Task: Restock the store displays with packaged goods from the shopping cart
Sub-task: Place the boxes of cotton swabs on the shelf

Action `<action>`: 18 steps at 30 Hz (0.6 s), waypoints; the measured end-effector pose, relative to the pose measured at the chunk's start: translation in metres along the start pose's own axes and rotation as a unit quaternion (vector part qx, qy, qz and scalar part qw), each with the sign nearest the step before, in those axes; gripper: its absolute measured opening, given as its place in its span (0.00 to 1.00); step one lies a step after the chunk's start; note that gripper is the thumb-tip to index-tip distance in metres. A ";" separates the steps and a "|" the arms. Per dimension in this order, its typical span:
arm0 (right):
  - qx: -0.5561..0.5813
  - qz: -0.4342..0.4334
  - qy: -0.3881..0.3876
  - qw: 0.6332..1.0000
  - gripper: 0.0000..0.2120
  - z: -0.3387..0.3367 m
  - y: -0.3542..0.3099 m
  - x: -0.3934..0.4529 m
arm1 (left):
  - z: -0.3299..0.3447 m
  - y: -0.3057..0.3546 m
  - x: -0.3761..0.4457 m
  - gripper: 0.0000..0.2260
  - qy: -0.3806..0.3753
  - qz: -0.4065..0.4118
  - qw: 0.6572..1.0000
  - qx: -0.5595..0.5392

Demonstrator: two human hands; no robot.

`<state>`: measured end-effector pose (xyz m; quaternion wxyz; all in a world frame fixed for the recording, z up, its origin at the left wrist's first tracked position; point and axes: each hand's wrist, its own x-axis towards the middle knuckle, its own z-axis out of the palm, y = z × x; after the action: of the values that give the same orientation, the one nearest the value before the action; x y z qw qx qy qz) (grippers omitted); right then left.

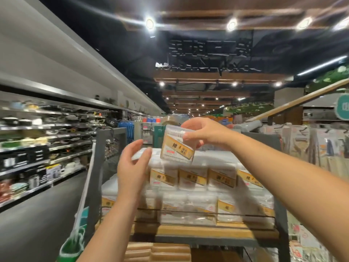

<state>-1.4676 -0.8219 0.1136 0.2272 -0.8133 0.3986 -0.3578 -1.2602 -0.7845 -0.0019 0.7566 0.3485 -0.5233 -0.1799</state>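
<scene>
My right hand (203,132) pinches the top of a clear box of cotton swabs (176,148) with a yellow label, holding it tilted above a display stack. My left hand (133,165) is raised beside the box's lower left, fingers loosely spread, touching nothing that I can make out. Below them, rows of matching swab boxes (196,178) are stacked several high on a wooden shelf (204,231) inside a dark metal frame (99,167). The shopping cart is out of view.
Long shelves of cookware and dishes (37,148) run along the left side of the aisle floor (47,214). Hanging packaged goods (311,144) fill the right. More stacked packs (156,252) sit on a lower shelf below.
</scene>
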 end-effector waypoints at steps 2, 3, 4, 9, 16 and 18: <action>-0.004 0.004 0.045 0.999 0.23 0.003 0.003 0.015 | -0.020 -0.011 0.006 0.18 0.064 0.016 0.995 0.074; -0.021 0.006 0.056 0.998 0.24 0.008 0.004 0.023 | -0.029 -0.019 0.010 0.22 0.073 -0.004 0.993 0.091; -0.044 0.007 0.063 0.997 0.25 0.013 0.006 0.031 | -0.034 -0.027 0.015 0.26 0.065 -0.034 0.992 0.105; -0.080 0.013 0.087 0.993 0.28 0.044 0.011 0.073 | -0.035 -0.049 0.039 0.36 -0.049 -0.147 0.979 0.133; -0.059 0.004 0.049 0.997 0.26 0.071 0.005 0.107 | -0.033 -0.059 0.057 0.33 -0.107 -0.169 0.971 0.129; -0.054 0.010 0.054 0.997 0.23 0.078 0.006 0.113 | -0.034 -0.061 0.058 0.33 -0.113 -0.172 0.971 0.123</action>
<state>-1.3625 -0.9101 0.1047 0.1651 -0.7998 0.4370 -0.3770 -1.2007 -0.8523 -0.0142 0.6020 0.5007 -0.5556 -0.2798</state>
